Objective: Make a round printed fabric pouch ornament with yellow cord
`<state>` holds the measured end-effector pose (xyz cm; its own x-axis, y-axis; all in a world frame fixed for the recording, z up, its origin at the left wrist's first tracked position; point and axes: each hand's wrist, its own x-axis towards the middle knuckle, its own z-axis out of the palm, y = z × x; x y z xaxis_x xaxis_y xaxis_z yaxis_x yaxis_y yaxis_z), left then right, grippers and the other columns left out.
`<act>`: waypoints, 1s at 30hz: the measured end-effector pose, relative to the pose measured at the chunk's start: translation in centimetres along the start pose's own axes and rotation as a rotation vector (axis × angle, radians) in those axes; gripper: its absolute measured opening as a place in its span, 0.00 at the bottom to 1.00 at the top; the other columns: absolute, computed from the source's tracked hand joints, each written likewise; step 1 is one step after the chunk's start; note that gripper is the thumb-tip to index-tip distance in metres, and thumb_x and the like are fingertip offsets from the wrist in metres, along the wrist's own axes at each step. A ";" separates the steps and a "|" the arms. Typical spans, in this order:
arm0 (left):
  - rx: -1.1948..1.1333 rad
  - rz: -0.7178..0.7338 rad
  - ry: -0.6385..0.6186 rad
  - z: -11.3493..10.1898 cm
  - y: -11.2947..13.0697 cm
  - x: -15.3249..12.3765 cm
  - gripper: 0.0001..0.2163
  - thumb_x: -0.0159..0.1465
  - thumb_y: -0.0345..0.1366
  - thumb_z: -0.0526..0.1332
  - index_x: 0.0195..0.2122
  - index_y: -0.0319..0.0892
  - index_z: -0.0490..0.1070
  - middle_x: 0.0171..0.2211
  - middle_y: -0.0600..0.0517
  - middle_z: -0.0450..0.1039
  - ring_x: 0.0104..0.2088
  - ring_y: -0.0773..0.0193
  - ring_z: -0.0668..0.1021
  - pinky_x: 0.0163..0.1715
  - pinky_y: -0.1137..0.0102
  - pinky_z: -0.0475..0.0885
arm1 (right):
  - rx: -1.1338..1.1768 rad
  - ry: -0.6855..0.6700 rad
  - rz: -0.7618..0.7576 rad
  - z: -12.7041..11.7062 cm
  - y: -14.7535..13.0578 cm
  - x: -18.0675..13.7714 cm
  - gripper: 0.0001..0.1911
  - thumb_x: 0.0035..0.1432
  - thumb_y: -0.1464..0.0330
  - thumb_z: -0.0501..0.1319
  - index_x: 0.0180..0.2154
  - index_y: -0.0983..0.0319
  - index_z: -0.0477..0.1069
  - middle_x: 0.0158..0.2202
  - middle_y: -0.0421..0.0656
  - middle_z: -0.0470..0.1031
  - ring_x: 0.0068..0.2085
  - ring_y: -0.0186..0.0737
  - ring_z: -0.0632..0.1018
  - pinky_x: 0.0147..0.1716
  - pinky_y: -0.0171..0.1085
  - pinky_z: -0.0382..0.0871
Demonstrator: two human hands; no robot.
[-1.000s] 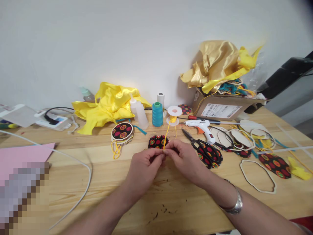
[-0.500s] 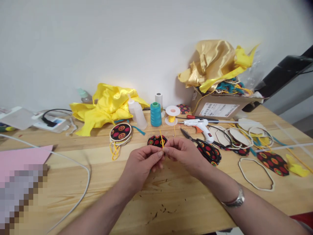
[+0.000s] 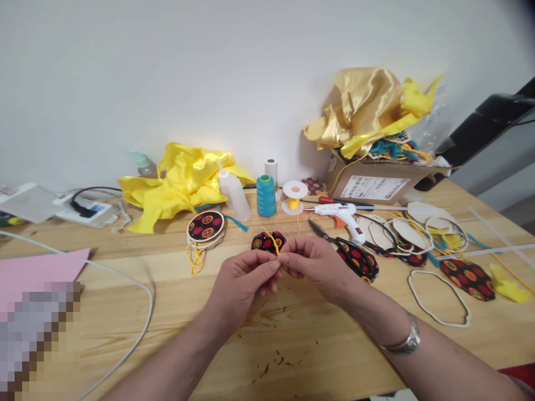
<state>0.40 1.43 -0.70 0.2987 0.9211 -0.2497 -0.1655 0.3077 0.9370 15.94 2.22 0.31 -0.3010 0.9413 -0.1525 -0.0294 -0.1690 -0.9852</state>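
My left hand (image 3: 246,281) and my right hand (image 3: 315,262) meet fingertip to fingertip above the middle of the table. Both are closed in a pinch on a yellow cord (image 3: 272,240), whose free end sticks up and leans left. The rest of the cord is hidden by my fingers. Just behind it lies a dark patterned fabric piece (image 3: 261,240) with red and orange circles. A spool of yellow cord (image 3: 293,204) stands farther back. To the right of my right hand, black-handled scissors (image 3: 330,236) rest on another patterned piece (image 3: 368,267).
A white glue gun (image 3: 340,214), teal thread cone (image 3: 266,196) and plastic bottle (image 3: 236,195) stand behind. Stacked round pieces (image 3: 206,227) and yellow satin (image 3: 179,181) are left. Wooden frames (image 3: 438,323) and a cardboard box (image 3: 371,181) are right; a white cable (image 3: 151,306) crosses the left side.
The yellow cord's free end has tipped from nearly upright over to the left. My two hands keep their pinch in almost the same place.
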 end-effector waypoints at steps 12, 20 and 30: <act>0.016 0.004 0.058 0.3 0.3 -0.2 0.04 0.54 0.32 0.63 0.26 0.37 0.73 0.20 0.54 0.70 0.19 0.75 0.67 0.19 0.78 0.59 | -0.079 0.070 -0.015 0.3 0.2 0.0 0.08 0.47 0.66 0.61 0.24 0.65 0.67 0.19 0.36 0.65 0.22 0.28 0.63 0.22 0.30 0.56; 0.008 0.002 0.061 0.2 0.1 -0.3 0.04 0.54 0.33 0.62 0.26 0.38 0.73 0.19 0.55 0.69 0.19 0.74 0.66 0.19 0.77 0.58 | -0.079 0.052 -0.018 0.2 0.1 0.0 0.07 0.48 0.67 0.61 0.26 0.65 0.69 0.20 0.36 0.66 0.23 0.28 0.64 0.23 0.31 0.57; 0.008 0.026 0.038 0.2 0.1 -0.1 0.04 0.55 0.33 0.62 0.27 0.38 0.73 0.20 0.54 0.69 0.19 0.74 0.66 0.19 0.77 0.58 | -0.034 0.053 -0.012 0.1 -0.2 0.0 0.05 0.48 0.69 0.61 0.25 0.65 0.69 0.20 0.35 0.66 0.22 0.27 0.64 0.23 0.30 0.58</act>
<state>0.56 1.30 -0.47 0.2587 0.9372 -0.2341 -0.1649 0.2816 0.9452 15.82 2.24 0.50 -0.2497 0.9576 -0.1439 0.0001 -0.1486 -0.9889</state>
